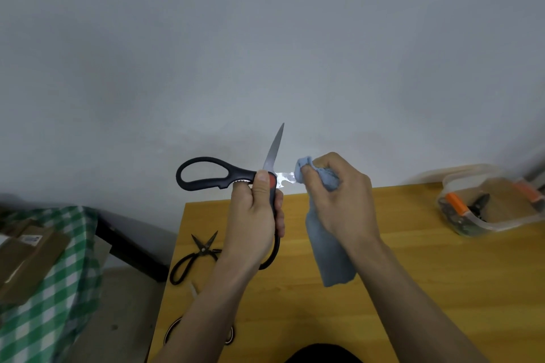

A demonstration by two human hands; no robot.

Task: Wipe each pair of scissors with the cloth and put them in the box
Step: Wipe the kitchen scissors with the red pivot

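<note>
Gripping the large black-handled kitchen scissors (pixel 233 178) splayed open above the yellow wooden table (pixel 413 289), the left hand (pixel 255 221) steadies them while the right hand (pixel 339 188) pinches the blue-grey cloth (pixel 327 242) round one blade, seemingly mid-wipe, so next comes the other blade, then the clear plastic box (pixel 489 203) at far right.

Black-and-red scissors (pixel 224 175), blue cloth (pixel 327 244), yellow wooden table (pixel 413 289), green-and-white checked fabric (pixel 59 289)

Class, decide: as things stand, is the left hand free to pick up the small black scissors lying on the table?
Probably not yet. The left hand grips the large scissors by a handle, so it is occupied. The small black scissors lie uncovered on the table just beside that forearm.
</note>
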